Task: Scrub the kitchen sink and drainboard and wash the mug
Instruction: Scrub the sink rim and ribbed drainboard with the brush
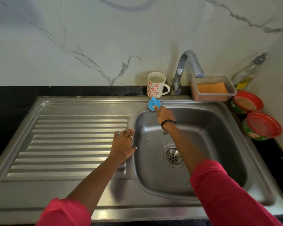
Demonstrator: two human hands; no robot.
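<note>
Right hand (164, 114) is reaching for the blue plug (154, 104), fingers touching it but grip unclear. Mug (156, 84) sits just behind it. Left hand (123, 146) rests flat on the drainboard (69, 144).

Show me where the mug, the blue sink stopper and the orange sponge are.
mug (154, 88): head view, flowered side wall.
blue sink stopper (152, 104): head view, flat disc.
orange sponge (211, 87): head view, top face.

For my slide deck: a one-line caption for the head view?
Right hand reaches the blue scrubber by the mug; left hand rests on the drainboard.
</note>
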